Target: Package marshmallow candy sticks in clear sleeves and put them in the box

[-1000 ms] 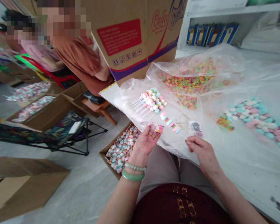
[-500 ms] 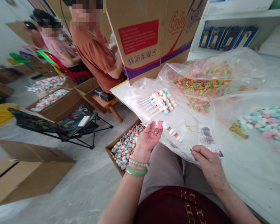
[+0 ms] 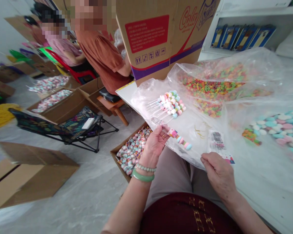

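My left hand (image 3: 156, 140), with a bead bracelet and a green bangle at the wrist, is closed on a candy skewer (image 3: 185, 143) of pink, blue and white pieces. A clear printed wrapper (image 3: 173, 132) lies over its near part; how far it covers the skewer is unclear. My right hand (image 3: 217, 174) is closed in a pinch at the front edge of the plastic sheet (image 3: 195, 159); whatever the fingers hold is too small to make out. Several finished skewers (image 3: 172, 103) lie stacked beyond my left hand, white sticks pointing left.
Clear bags of ring candies (image 3: 215, 86) and pastel candies (image 3: 280, 126) lie on the table, beside gold ties (image 3: 199, 130) and a printed label bag (image 3: 216, 139). A box of wrapped candies (image 3: 130, 151) stands below left. A large carton (image 3: 148, 35) rises behind; co-workers sit beyond it.
The wrapper now shows further out over the skewer, and my left fingers have curled in more. My right hand stays nearly in place. The view has shifted slightly.
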### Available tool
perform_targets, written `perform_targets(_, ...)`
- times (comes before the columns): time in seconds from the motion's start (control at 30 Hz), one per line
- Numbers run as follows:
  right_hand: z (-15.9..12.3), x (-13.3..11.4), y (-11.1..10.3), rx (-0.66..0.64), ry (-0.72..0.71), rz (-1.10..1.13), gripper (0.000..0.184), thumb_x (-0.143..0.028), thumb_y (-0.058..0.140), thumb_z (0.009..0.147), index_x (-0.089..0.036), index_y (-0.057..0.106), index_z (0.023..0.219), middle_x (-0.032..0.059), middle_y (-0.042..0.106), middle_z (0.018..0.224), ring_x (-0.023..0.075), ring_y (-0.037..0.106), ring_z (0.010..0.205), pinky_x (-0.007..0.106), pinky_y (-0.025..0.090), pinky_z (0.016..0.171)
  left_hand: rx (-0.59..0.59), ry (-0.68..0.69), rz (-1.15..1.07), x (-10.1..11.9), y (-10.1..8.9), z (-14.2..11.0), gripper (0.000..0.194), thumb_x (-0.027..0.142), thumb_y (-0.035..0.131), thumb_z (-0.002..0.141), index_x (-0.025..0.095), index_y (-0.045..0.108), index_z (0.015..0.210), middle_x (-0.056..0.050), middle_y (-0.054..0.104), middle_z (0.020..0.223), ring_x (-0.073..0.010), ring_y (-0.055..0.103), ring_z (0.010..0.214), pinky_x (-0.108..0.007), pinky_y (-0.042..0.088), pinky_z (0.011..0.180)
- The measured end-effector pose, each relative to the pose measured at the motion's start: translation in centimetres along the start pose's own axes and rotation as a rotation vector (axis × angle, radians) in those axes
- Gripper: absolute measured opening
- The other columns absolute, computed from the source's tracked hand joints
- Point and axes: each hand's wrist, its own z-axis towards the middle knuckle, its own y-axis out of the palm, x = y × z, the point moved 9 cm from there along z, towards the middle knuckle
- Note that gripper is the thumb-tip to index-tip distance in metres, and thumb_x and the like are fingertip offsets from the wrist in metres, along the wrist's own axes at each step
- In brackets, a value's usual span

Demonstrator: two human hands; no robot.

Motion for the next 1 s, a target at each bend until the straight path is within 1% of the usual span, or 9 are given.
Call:
perform_targets(0.07,0.0,0.7,0.4,-0.027,0.061,0.044,0.017,-0.028,0.049,0.085,-0.021,0.063,0.078,0.0044,0.063,0.075,0.0198,0.056,0.074,0.031,0.039,0.07,-0.02,0.006,0.064,-0.1,0.2,0.0,0.015,0.017,0.052,0.084,0.011,0.065,0.085,-0.006,0.069,0.075,-0.0146,0.065,0.067,-0.029,0.053,0.069)
perform_targets(0.2,-0.5,2.6,1.7,-0.113,0.306,0.221,0.017,-0.032,0.051,0.083,-0.022,0.061,0.073,0.0004,0.058,0.066,0.0175,0.052,0.065,0.028,0.037,0.061,0.033,-0.115,0.052,-1.5,-0.5,0.0,0.014,0.017,0.052,0.085,0.011,0.065,0.082,-0.006,0.068,0.07,-0.015,0.065,0.065,-0.031,0.054,0.069)
perform_targets(0.27,-0.7,2.9,2.2,-0.14,0.375,0.271,0.018,-0.033,0.052,0.081,-0.022,0.06,0.07,-0.0007,0.055,0.061,0.0167,0.05,0.062,0.028,0.035,0.058,0.034,-0.148,0.047,-2.1,-0.6,-0.1,0.014,0.018,0.052,0.085,0.011,0.064,0.081,-0.007,0.068,0.069,-0.0157,0.065,0.064,-0.032,0.054,0.07)
perform_targets(0.43,-0.9,3.1,3.3,-0.218,0.396,0.258,0.019,-0.034,0.051,0.081,-0.022,0.062,0.07,-0.0017,0.053,0.055,0.0168,0.05,0.058,0.028,0.036,0.058,-0.01,-0.153,0.065,-2.9,-0.3,-0.3,0.015,0.018,0.052,0.084,0.01,0.064,0.079,-0.008,0.068,0.071,-0.0158,0.065,0.063,-0.031,0.054,0.069)
perform_targets(0.53,-1.1,3.3,3.9,-0.268,0.362,0.207,0.021,-0.035,0.049,0.082,-0.023,0.063,0.074,-0.0009,0.056,0.057,0.0173,0.053,0.059,0.029,0.037,0.059,-0.025,-0.179,0.048,-3.1,-0.2,-0.4,0.017,0.024,0.054,0.085,0.011,0.064,0.079,-0.007,0.068,0.071,-0.0163,0.065,0.064,-0.031,0.054,0.067)
perform_targets(0.67,-1.1,2.7,3.6,-0.233,0.263,0.08,0.02,-0.034,0.049,0.082,-0.024,0.065,0.077,0.0006,0.06,0.062,0.0183,0.056,0.063,0.029,0.037,0.061,0.023,-0.148,0.091,-3.0,-0.7,-0.4,0.01,0.019,0.061,0.079,0.01,0.063,0.079,-0.005,0.066,0.071,-0.0151,0.064,0.064,-0.029,0.054,0.067)
perform_targets(0.73,-1.1,2.5,3.7,-0.237,0.287,0.11,0.019,-0.034,0.049,0.082,-0.024,0.064,0.076,-0.0002,0.059,0.059,0.0176,0.055,0.061,0.029,0.037,0.061,0.025,-0.12,0.108,-3.1,-0.7,-0.4,0.006,0.016,0.062,0.078,0.01,0.063,0.078,-0.005,0.066,0.072,-0.015,0.064,0.065,-0.029,0.054,0.067)
perform_targets(0.87,-2.0,3.1,5.2,-0.306,0.526,0.405,0.02,-0.037,0.052,0.08,-0.022,0.06,0.069,-0.0021,0.056,0.053,0.0136,0.05,0.049,0.026,0.037,0.052,-0.012,-0.118,0.102,-4.1,-0.3,-0.6,0.011,0.02,0.06,0.08,0.01,0.063,0.077,-0.007,0.066,0.074,-0.0178,0.065,0.069,-0.031,0.055,0.067)
perform_targets(1.0,-3.4,3.0,7.6,-0.41,0.807,0.928,0.019,-0.036,0.062,0.072,-0.017,0.059,0.072,-0.0044,0.049,0.045,0.0074,0.035,0.037,0.022,0.022,0.039,-0.018,-0.15,0.08,-4.8,-0.3,-0.8,0.012,0.02,0.058,0.082,0.01,0.064,0.079,-0.008,0.066,0.075,-0.019,0.066,0.07,-0.033,0.055,0.068)
